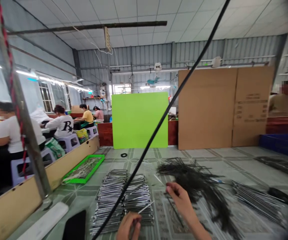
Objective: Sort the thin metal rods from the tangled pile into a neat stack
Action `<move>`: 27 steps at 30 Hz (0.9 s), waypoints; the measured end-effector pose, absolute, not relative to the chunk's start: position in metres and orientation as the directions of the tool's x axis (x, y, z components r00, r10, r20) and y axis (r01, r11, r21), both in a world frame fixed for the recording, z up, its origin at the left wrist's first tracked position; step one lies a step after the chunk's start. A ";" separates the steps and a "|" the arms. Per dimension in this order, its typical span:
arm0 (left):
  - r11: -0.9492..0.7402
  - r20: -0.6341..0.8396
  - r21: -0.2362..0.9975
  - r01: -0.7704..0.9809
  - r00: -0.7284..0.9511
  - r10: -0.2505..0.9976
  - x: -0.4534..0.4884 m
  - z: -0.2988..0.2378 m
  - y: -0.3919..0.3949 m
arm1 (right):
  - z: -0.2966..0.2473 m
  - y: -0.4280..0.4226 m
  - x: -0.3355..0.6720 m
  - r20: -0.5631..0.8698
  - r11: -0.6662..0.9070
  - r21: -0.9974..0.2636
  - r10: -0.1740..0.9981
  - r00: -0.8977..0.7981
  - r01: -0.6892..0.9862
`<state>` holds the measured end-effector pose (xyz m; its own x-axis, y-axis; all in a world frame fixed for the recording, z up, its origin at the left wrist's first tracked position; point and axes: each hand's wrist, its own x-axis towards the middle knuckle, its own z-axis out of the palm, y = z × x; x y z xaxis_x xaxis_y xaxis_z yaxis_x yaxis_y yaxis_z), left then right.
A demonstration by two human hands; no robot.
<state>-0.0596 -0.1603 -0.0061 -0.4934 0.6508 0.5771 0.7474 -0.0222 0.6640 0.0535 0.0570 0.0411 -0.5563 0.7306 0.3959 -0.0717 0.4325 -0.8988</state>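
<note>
My left hand (128, 226) sits at the bottom edge of the view, pinching a thin silver rod (145, 207) above a wide stack of metal rods (120, 200). My right hand (180, 199) reaches toward a tangled heap of thin dark wires (196, 183), and its fingers pinch a dark strand (175, 210). Further right, several silver rods (256, 203) lie fanned out on the tiled tabletop (216, 156). A black cable (158, 133) hangs close before the camera.
A green tray (84, 168) of rods and a black ring (124, 155) lie on the table. A green board (139, 120) and cardboard sheets (223, 106) stand behind it. Co-workers (59, 126) sit at left beyond a metal pole (16, 100); another person (286, 100) is at right.
</note>
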 end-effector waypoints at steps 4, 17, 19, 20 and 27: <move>0.072 0.464 0.551 0.831 -0.377 0.802 -0.043 0.023 -0.144 | 0.032 0.024 0.079 0.325 0.344 -0.936 0.754 -0.570 -0.078; 0.101 0.178 0.029 0.994 -0.105 0.978 -0.038 0.033 -0.133 | 0.008 0.002 0.092 0.342 0.343 -0.935 0.809 -0.479 -0.089; 0.122 0.164 -0.020 0.992 -0.117 0.980 -0.037 0.040 -0.134 | 0.008 0.004 0.094 0.324 0.314 -0.944 0.823 -0.467 -0.102; 0.130 0.158 -0.038 0.991 -0.123 0.980 -0.037 0.043 -0.135 | 0.008 0.005 0.095 0.313 0.299 -0.948 0.832 -0.458 -0.105; 0.160 0.167 -0.033 0.987 -0.153 0.974 -0.038 0.037 -0.145 | 0.013 0.001 0.098 0.282 0.248 -0.959 0.835 -0.473 -0.135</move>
